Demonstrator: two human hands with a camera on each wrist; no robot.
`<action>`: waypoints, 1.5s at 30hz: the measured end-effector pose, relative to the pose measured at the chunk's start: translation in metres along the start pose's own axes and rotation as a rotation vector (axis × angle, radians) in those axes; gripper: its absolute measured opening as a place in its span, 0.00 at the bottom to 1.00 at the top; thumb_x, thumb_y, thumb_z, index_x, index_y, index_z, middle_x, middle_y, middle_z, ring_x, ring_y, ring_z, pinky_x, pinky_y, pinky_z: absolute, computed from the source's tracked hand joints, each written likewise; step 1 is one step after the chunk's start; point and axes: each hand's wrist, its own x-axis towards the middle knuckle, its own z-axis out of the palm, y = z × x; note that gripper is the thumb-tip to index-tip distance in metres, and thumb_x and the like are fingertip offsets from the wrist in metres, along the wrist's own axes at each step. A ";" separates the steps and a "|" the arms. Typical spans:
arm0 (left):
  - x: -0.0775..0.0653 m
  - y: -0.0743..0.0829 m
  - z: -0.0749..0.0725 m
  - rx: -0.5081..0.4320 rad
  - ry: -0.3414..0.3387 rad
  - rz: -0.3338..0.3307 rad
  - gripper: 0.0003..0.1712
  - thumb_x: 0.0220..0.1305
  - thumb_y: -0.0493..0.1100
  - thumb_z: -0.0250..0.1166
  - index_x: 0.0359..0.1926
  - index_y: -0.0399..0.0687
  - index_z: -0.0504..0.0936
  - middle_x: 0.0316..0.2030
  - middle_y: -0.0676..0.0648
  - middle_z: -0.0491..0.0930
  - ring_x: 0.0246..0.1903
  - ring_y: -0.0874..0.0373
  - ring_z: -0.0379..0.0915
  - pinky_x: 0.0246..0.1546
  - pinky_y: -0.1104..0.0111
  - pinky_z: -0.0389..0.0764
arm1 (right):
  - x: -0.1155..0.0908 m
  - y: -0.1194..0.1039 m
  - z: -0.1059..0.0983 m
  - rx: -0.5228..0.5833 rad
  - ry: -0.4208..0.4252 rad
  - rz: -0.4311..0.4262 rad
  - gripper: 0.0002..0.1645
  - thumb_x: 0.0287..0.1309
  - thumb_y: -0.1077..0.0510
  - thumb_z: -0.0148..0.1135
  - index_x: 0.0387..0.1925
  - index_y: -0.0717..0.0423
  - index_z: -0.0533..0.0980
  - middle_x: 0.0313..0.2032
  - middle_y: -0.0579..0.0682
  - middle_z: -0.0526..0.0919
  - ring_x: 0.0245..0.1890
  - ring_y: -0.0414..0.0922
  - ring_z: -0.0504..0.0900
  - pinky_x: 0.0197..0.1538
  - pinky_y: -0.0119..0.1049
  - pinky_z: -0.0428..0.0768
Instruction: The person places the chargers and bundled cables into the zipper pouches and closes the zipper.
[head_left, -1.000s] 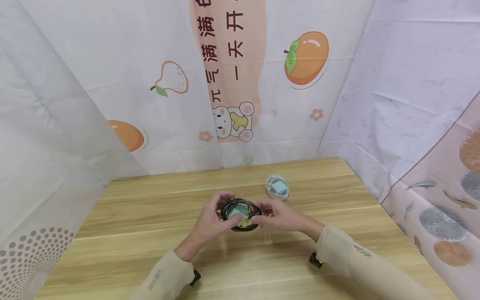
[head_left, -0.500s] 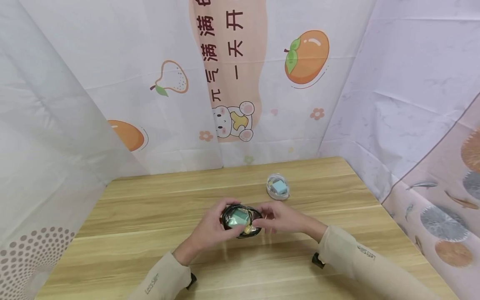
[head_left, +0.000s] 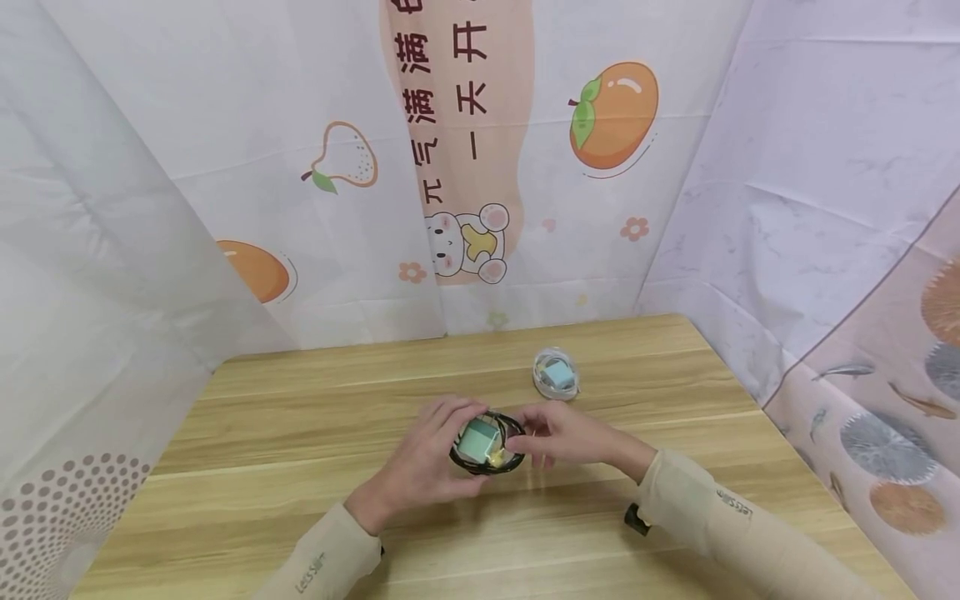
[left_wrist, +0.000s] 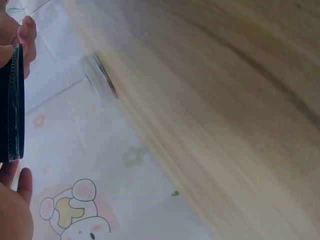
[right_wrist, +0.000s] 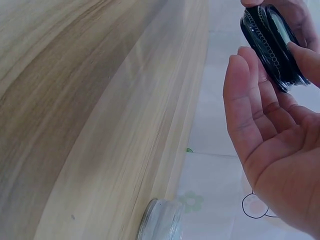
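Observation:
A small round clear pouch (head_left: 480,442) with black trim is held up over the table in the head view. Through its face show a teal block and a yellow piece. My left hand (head_left: 422,462) grips its left side, fingers along the top and thumb at the bottom. On the right edge, the thumb and fingers of my right hand (head_left: 562,431) pinch it. Black zipper teeth run along the side of the pouch (right_wrist: 272,47) in the right wrist view, where the lower fingers (right_wrist: 245,100) of the right hand lie nearly straight. The left wrist view shows the pouch (left_wrist: 12,105) edge-on.
A similar clear pouch (head_left: 557,374) with pale trim and a light blue block inside lies farther back, right of centre on the wooden table (head_left: 322,417). Printed cloth (head_left: 352,250) hangs behind the table and along both sides.
The black-trimmed pouch has come slightly nearer and right. My left hand has shifted its grip, its thumb leaving the pouch's face for the bottom edge. The right hand stays nearly in place.

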 end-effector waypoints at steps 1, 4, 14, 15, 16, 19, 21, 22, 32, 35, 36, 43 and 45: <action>0.000 0.000 0.000 0.017 0.005 0.006 0.54 0.37 0.52 0.84 0.66 0.42 0.70 0.60 0.48 0.72 0.60 0.52 0.67 0.62 0.58 0.71 | 0.000 -0.001 0.000 -0.002 -0.002 0.002 0.10 0.71 0.53 0.63 0.47 0.53 0.80 0.33 0.47 0.85 0.28 0.63 0.84 0.29 0.55 0.84; 0.001 0.000 -0.002 0.037 0.014 0.020 0.53 0.36 0.51 0.83 0.65 0.41 0.72 0.59 0.48 0.73 0.58 0.53 0.69 0.60 0.59 0.73 | 0.000 -0.003 0.000 0.001 -0.011 0.013 0.10 0.71 0.52 0.63 0.46 0.52 0.80 0.33 0.48 0.85 0.29 0.65 0.83 0.30 0.57 0.84; 0.008 -0.004 -0.012 0.037 0.002 0.004 0.50 0.39 0.52 0.81 0.64 0.39 0.73 0.55 0.45 0.76 0.53 0.54 0.75 0.49 0.64 0.82 | 0.008 -0.009 -0.005 -0.014 -0.010 0.062 0.14 0.72 0.48 0.60 0.47 0.53 0.80 0.28 0.48 0.85 0.29 0.65 0.84 0.32 0.60 0.84; 0.009 -0.005 -0.014 0.034 0.010 0.010 0.50 0.39 0.51 0.81 0.64 0.38 0.73 0.55 0.45 0.76 0.52 0.53 0.75 0.49 0.63 0.83 | 0.009 -0.010 -0.006 -0.023 -0.008 0.061 0.15 0.73 0.48 0.60 0.49 0.53 0.80 0.29 0.48 0.85 0.29 0.64 0.84 0.33 0.59 0.84; 0.011 -0.007 -0.016 0.030 0.016 0.015 0.49 0.39 0.51 0.81 0.63 0.38 0.73 0.55 0.45 0.76 0.52 0.53 0.75 0.48 0.63 0.83 | 0.010 -0.011 -0.007 -0.024 -0.005 0.063 0.16 0.73 0.47 0.59 0.51 0.53 0.80 0.31 0.47 0.85 0.31 0.63 0.84 0.34 0.59 0.84; 0.015 -0.010 -0.022 0.025 0.040 0.019 0.49 0.39 0.51 0.82 0.62 0.37 0.74 0.54 0.43 0.77 0.51 0.52 0.77 0.48 0.63 0.83 | 0.013 -0.017 -0.010 -0.033 0.008 0.065 0.23 0.73 0.46 0.58 0.58 0.56 0.77 0.35 0.47 0.85 0.36 0.55 0.85 0.37 0.56 0.85; 0.018 -0.012 -0.026 0.025 0.051 0.015 0.49 0.39 0.51 0.82 0.62 0.37 0.74 0.54 0.43 0.77 0.51 0.52 0.77 0.48 0.62 0.83 | 0.014 -0.020 -0.013 -0.033 0.016 0.064 0.27 0.74 0.45 0.58 0.63 0.59 0.74 0.39 0.47 0.86 0.40 0.49 0.85 0.39 0.52 0.85; 0.019 -0.012 -0.028 0.024 0.049 0.007 0.49 0.39 0.52 0.82 0.62 0.37 0.74 0.54 0.43 0.77 0.51 0.52 0.77 0.49 0.62 0.83 | 0.015 -0.022 -0.014 -0.033 0.020 0.061 0.29 0.74 0.46 0.57 0.65 0.60 0.73 0.40 0.47 0.86 0.41 0.47 0.85 0.40 0.50 0.86; 0.022 -0.018 -0.041 -0.003 0.055 -0.096 0.47 0.42 0.52 0.81 0.63 0.37 0.74 0.55 0.44 0.78 0.53 0.51 0.76 0.51 0.60 0.82 | 0.019 -0.030 -0.024 -0.115 0.077 -0.026 0.30 0.75 0.49 0.56 0.70 0.61 0.69 0.51 0.52 0.84 0.49 0.46 0.83 0.47 0.41 0.84; 0.019 -0.021 -0.043 -0.010 0.074 -0.161 0.48 0.42 0.50 0.82 0.63 0.38 0.74 0.55 0.44 0.78 0.54 0.51 0.76 0.51 0.58 0.82 | 0.021 -0.029 -0.030 -0.190 0.129 -0.060 0.29 0.75 0.49 0.57 0.69 0.61 0.71 0.55 0.54 0.84 0.54 0.47 0.82 0.53 0.44 0.82; 0.018 -0.023 -0.043 -0.011 0.076 -0.189 0.48 0.42 0.49 0.82 0.64 0.39 0.73 0.55 0.44 0.78 0.54 0.51 0.75 0.51 0.57 0.81 | 0.021 -0.029 -0.032 -0.207 0.146 -0.070 0.29 0.75 0.50 0.57 0.68 0.62 0.71 0.57 0.55 0.83 0.56 0.48 0.81 0.55 0.45 0.81; 0.009 -0.040 -0.050 0.024 0.102 -0.312 0.47 0.43 0.49 0.83 0.63 0.38 0.73 0.52 0.40 0.79 0.51 0.45 0.77 0.49 0.51 0.81 | 0.023 -0.014 -0.053 -0.248 0.206 -0.056 0.30 0.73 0.52 0.59 0.68 0.65 0.70 0.65 0.59 0.76 0.64 0.55 0.76 0.61 0.48 0.77; 0.005 -0.046 -0.052 0.045 0.110 -0.342 0.47 0.43 0.49 0.84 0.62 0.37 0.74 0.52 0.40 0.79 0.50 0.44 0.77 0.48 0.50 0.81 | 0.022 -0.009 -0.058 -0.271 0.216 -0.048 0.29 0.73 0.52 0.59 0.68 0.65 0.70 0.65 0.60 0.75 0.65 0.57 0.74 0.61 0.51 0.77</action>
